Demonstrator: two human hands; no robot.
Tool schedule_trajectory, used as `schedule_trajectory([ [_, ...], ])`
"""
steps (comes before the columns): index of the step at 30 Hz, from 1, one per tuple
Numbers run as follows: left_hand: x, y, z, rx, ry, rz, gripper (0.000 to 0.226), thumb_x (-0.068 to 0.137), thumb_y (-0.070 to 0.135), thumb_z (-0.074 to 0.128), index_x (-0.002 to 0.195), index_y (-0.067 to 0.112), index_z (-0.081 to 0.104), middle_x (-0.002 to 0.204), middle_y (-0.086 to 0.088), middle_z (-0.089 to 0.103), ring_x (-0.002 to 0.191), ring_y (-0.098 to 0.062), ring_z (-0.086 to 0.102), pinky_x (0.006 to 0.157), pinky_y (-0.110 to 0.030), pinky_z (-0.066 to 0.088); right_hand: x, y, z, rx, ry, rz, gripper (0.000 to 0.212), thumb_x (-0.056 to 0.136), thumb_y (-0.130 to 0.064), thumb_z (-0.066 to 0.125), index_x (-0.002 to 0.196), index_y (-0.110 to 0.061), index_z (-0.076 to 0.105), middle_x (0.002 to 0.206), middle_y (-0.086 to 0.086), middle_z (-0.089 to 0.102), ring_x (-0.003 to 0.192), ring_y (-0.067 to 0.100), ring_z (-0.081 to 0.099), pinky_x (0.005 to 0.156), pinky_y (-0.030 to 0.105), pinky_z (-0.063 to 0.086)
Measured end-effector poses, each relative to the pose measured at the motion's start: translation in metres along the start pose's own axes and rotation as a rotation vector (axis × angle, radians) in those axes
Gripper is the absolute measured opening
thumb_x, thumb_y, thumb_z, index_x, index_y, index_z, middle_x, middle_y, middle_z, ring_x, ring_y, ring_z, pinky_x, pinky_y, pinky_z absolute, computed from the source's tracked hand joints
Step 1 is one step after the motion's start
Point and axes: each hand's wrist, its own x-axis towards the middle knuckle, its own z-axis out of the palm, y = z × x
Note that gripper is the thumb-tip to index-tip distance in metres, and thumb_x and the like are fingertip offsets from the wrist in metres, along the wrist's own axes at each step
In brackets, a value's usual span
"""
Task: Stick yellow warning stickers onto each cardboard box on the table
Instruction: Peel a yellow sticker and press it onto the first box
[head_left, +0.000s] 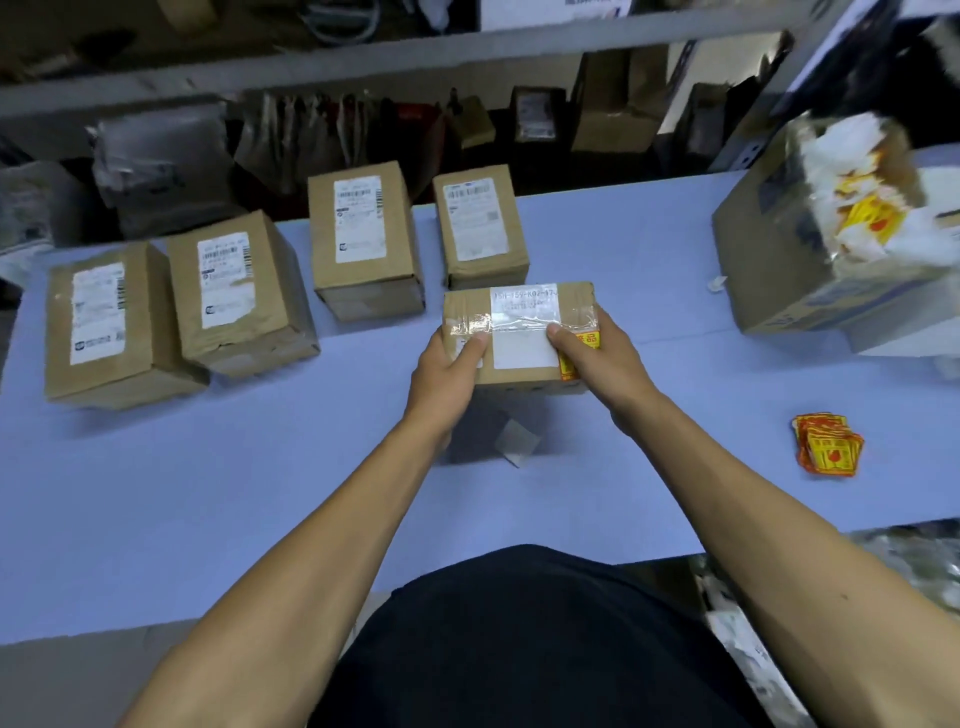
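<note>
Fingers (470, 345) of the left hand (447, 374) curl over the near left corner of a small cardboard box (519, 332) at the frame's centre, while the right hand (597, 358) wraps the near right corner, its thumb (558, 332) on top; both hands hold the box, seemingly just above the blue table (208, 493). A yellow sticker (576, 358) lies under the right hand at that corner, partly hidden, so I cannot tell whether it is pressed flat. The likely trouble: if the sticker wraps the edge loosely, it could crease or lift when the hand slides off. Four more boxes (363, 239) stand in a row across the upper left, none showing yellow, and setting this one down carelessly could knock the nearest. The sticker pile (826, 444) sits at the right, well apart, near the table's edge
</note>
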Motion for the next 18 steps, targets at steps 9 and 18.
schedule_trajectory([
  [9,0.053,0.041,0.109,0.004,-0.118,-0.05,0.029,0.085,0.04,0.06,0.112,0.03,0.065,0.108,0.005,0.073,0.104,-0.02,0.067,0.094,-0.038,0.051,0.05,0.015,-0.097,0.036,0.108,0.054,0.045,0.088,-0.044,0.063,0.131,-0.034,0.056,0.125,-0.01,0.066,0.115,0.014,0.063,0.103,0.043,0.05],
  [18,0.13,0.055,0.158,0.092,-0.109,-0.08,0.031,0.093,0.035,0.059,0.119,0.019,0.065,0.11,0.002,0.072,0.102,-0.017,0.067,0.079,-0.027,0.049,0.131,0.024,-0.126,0.045,0.104,0.11,0.043,0.091,-0.044,0.062,0.132,-0.032,0.056,0.122,-0.011,0.066,0.111,0.011,0.063,0.091,0.029,0.05],
])
